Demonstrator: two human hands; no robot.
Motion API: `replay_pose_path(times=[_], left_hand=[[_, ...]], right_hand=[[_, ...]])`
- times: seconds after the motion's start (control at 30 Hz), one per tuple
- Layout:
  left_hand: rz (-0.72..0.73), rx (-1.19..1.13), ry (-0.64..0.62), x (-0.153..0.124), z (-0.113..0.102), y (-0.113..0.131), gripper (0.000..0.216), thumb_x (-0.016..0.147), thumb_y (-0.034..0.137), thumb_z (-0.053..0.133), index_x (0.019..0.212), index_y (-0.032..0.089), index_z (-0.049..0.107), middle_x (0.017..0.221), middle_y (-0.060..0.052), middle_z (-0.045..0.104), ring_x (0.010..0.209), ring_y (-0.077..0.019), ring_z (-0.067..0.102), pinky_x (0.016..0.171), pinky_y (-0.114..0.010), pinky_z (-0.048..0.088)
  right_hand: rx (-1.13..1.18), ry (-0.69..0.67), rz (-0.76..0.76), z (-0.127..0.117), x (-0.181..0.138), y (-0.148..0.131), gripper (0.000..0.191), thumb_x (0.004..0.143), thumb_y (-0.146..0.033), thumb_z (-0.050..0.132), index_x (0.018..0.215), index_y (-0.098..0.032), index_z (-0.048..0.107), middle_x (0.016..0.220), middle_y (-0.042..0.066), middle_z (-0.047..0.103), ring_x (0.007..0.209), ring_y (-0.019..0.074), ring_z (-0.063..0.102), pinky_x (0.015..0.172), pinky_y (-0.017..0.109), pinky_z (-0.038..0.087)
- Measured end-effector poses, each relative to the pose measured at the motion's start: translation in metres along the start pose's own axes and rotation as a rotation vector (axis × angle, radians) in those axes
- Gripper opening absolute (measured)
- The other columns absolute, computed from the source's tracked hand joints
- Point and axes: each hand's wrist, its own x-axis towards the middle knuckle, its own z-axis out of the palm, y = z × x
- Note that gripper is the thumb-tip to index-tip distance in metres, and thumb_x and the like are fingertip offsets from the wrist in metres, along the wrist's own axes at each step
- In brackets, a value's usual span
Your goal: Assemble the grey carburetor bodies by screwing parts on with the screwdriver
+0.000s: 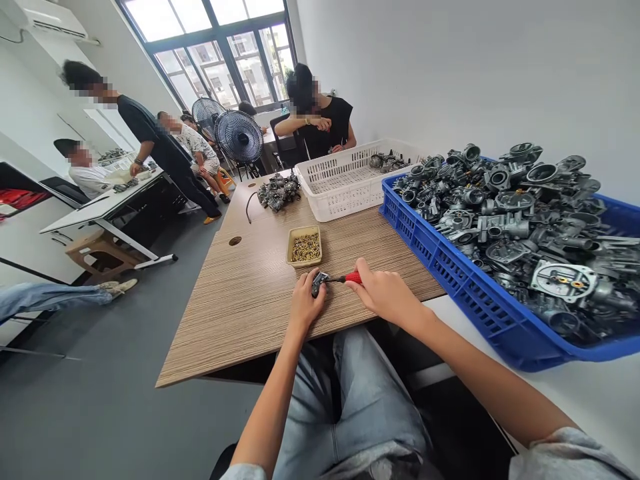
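Note:
My left hand [306, 301] is closed around a small dark metal part [318, 283] near the front edge of the wooden table [250, 293]. My right hand [385, 291] grips a screwdriver with a red handle [353, 277]; its shaft points left into the metal part. Just beyond my hands stands a small tan tray of brass screws [305, 246].
A blue crate [450, 273] heaped with grey metal carburettor bodies fills the right side. A white basket [345, 180] with a few parts stands behind it, and a pile of parts [279, 191] lies farther back. Several people and two fans are at the far end and left.

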Motion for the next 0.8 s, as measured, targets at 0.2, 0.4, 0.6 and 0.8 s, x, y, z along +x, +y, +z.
replay_pose_path(times=[0.2, 0.4, 0.6, 0.8], left_hand=[[-0.007, -0.017, -0.004, 0.000, 0.000, 0.001, 0.046, 0.105, 0.030, 0.059, 0.151, 0.027, 0.058, 0.134, -0.011, 0.069, 0.129, -0.0292, 0.067, 0.114, -0.047, 0.053], [-0.006, -0.014, -0.005, 0.000, 0.000, 0.000, 0.046, 0.104, 0.030, 0.059, 0.151, 0.026, 0.058, 0.134, -0.012, 0.069, 0.127, -0.0294, 0.067, 0.113, -0.047, 0.053], [-0.004, -0.009, -0.003, 0.000, -0.002, 0.002, 0.046, 0.105, 0.030, 0.058, 0.150, 0.026, 0.058, 0.132, -0.012, 0.070, 0.126, -0.0293, 0.067, 0.112, -0.047, 0.054], [-0.006, -0.014, -0.007, 0.000, -0.003, 0.004, 0.047, 0.104, 0.030, 0.059, 0.150, 0.027, 0.058, 0.131, -0.011, 0.070, 0.124, -0.0289, 0.068, 0.113, -0.047, 0.053]], right_hand=[[0.093, 0.012, -0.062, 0.000, -0.002, 0.005, 0.028, 0.117, -0.042, 0.043, 0.133, -0.018, 0.046, 0.101, 0.010, 0.081, 0.093, 0.0309, 0.081, 0.071, 0.031, 0.044], [0.261, -0.008, -0.177, 0.000, -0.003, 0.017, 0.021, 0.114, -0.026, 0.043, 0.135, -0.021, 0.043, 0.110, 0.009, 0.081, 0.100, 0.0276, 0.079, 0.076, 0.029, 0.042], [0.081, -0.018, -0.058, -0.003, -0.001, 0.006, 0.026, 0.118, -0.038, 0.044, 0.133, -0.017, 0.045, 0.101, 0.011, 0.081, 0.093, 0.0316, 0.081, 0.067, 0.030, 0.040], [0.013, 0.002, 0.024, -0.002, 0.002, 0.000, 0.039, 0.118, -0.052, 0.041, 0.127, -0.016, 0.048, 0.097, 0.013, 0.081, 0.094, 0.0320, 0.082, 0.068, 0.031, 0.044]])
